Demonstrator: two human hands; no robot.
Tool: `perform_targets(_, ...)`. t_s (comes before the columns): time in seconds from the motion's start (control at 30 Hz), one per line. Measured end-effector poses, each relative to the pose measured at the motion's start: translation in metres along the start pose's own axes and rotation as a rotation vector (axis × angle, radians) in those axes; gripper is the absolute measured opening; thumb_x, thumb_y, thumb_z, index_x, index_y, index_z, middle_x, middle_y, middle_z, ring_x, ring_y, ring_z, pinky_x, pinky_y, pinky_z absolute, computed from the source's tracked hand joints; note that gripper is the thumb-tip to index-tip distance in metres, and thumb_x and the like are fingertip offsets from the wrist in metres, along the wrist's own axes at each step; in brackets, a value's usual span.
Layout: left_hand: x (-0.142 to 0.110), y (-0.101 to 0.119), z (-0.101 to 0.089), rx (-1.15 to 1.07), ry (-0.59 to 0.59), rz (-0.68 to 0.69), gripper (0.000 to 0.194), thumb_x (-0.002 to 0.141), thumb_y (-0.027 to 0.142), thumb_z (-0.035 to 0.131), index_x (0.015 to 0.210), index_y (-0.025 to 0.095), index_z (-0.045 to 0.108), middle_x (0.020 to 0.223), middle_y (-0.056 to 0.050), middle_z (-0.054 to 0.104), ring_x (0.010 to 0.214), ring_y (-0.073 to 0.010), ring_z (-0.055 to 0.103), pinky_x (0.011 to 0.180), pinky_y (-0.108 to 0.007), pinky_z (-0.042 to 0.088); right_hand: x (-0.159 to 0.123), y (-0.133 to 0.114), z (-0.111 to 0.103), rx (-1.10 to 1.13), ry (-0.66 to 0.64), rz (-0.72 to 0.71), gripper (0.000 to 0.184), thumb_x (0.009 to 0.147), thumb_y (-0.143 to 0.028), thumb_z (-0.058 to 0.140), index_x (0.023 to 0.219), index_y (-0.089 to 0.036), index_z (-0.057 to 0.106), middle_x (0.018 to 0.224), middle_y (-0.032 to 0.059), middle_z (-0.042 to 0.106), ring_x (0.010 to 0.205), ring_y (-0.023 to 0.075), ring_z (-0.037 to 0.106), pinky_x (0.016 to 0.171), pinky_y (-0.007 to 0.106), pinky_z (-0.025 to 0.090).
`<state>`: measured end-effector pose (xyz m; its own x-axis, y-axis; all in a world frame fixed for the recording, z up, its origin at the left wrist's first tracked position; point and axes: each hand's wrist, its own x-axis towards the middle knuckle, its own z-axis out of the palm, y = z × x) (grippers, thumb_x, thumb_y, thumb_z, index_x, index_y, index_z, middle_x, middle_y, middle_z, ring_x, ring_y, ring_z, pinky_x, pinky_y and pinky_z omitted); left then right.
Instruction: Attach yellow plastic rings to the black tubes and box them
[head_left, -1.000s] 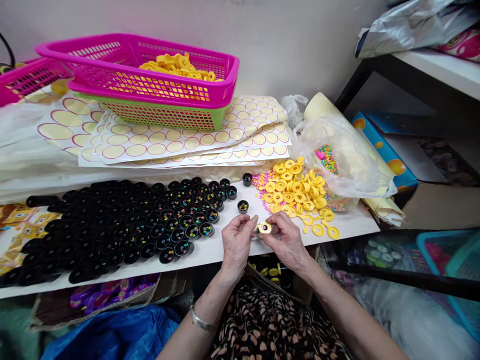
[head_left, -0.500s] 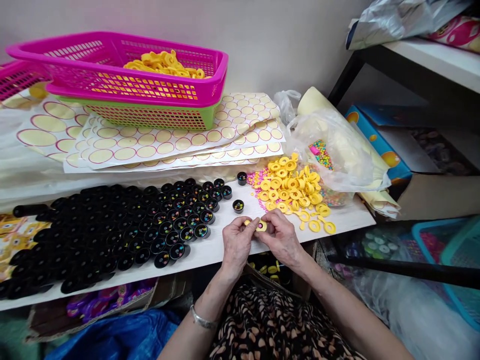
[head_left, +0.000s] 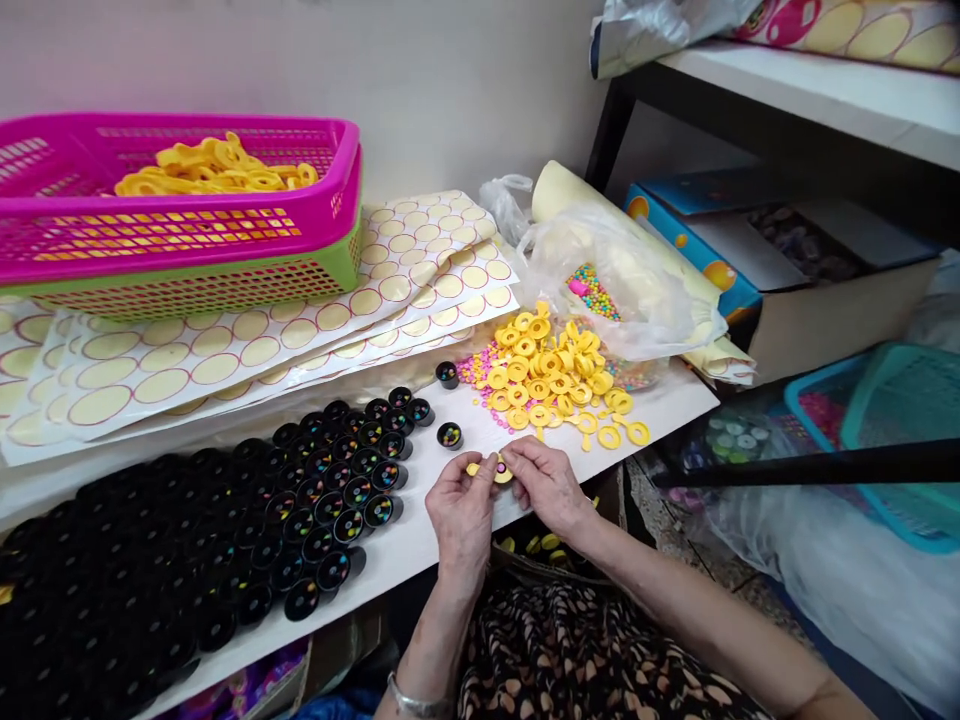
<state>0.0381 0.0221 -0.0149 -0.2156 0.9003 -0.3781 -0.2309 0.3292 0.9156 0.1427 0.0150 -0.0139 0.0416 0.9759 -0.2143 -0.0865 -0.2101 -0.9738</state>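
A small yellow ring (head_left: 504, 477) is at the centre of attention, held just above the near edge of a white table (head_left: 420, 530); take it as the middle of the clock. The left hand (head_left: 461, 515) pinches it between thumb and fingers. The right hand (head_left: 551, 485) has its fingertips bunched at the ring's far edge; whether they grip the rim or something tiny cannot be told. A dark pink spot (head_left: 501, 467) shows in the ring's middle, so this one looks partly worked, though whether it is finished is unclear. At one o'clock, near the hands, lies a loose heap of yellow rings (head_left: 551, 370), seemingly left to handle, with pink beads (head_left: 474, 368) scattered along its left side at twelve. Two lone black cups stand at ten (head_left: 449, 436) and eleven (head_left: 447, 376). From eight to nine o'clock spreads a big crowd of black cups (head_left: 225, 540); the nearer ones contain coloured bits, so their filling appears done, but the farther ones are too dark to judge. Beyond, at ten, are sheets (head_left: 322, 330) of printed circles and a pink basket (head_left: 225, 201) with more yellow pieces inside, their stage unknown. Farther off at one, a clear bag (head_left: 637, 260) shows coloured balls.
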Motion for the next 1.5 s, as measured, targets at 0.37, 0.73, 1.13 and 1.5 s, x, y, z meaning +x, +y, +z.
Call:
perform_targets(0.37, -0.002, -0.001, 0.003, -0.015, -0.027, -0.033, 0.024, 0.064, 0.032, 0.07, 0.073, 0.011, 0.061, 0.048, 0.005, 0.052, 0.038, -0.0034, 0.042, 0.037, -0.014, 0.032, -0.001, -0.001, 0.004, 0.016, -0.015, 0.103, 0.022, 0.083, -0.039, 0.049, 0.08, -0.018, 0.056, 0.067, -0.0026, 0.05, 0.046, 0.0075, 0.051, 0.04, 0.02, 0.045)
perform_targets(0.73, 0.002, -0.002, 0.0, -0.087, -0.04, -0.087, 0.029, 0.058, 0.034, 0.073, 0.067, 0.012, 0.057, 0.045, 0.005, 0.055, 0.034, -0.0061, 0.045, 0.034, -0.016, 0.034, 0.003, 0.007, -0.004, 0.188, -0.186, 0.146, 0.028, 0.081, -0.042, 0.053, 0.09, -0.015, 0.055, 0.061, -0.002, 0.059, 0.048, 0.0103, 0.057, 0.047, 0.024, 0.05)
perform_targets(1.13, 0.014, 0.008, 0.004, 0.06, -0.156, -0.136, 0.034, 0.052, 0.037, 0.076, 0.055, 0.013, 0.052, 0.036, 0.007, 0.046, 0.031, -0.004, 0.036, 0.034, -0.016, 0.026, 0.011, -0.014, -0.014, 0.152, -0.243, 0.273, 0.033, 0.054, -0.027, 0.075, 0.076, -0.013, 0.056, 0.054, -0.0022, 0.061, 0.04, 0.0077, 0.052, 0.041, 0.019, 0.043)
perform_targets(1.5, 0.016, 0.0, 0.003, 0.014, -0.128, -0.035, 0.031, 0.057, 0.032, 0.074, 0.072, 0.014, 0.055, 0.048, 0.007, 0.052, 0.038, -0.0053, 0.044, 0.038, -0.016, 0.032, 0.006, -0.006, -0.008, 0.116, -0.186, 0.177, 0.027, 0.064, -0.031, 0.069, 0.081, -0.016, 0.054, 0.058, -0.005, 0.054, 0.047, 0.0077, 0.051, 0.046, 0.022, 0.044)
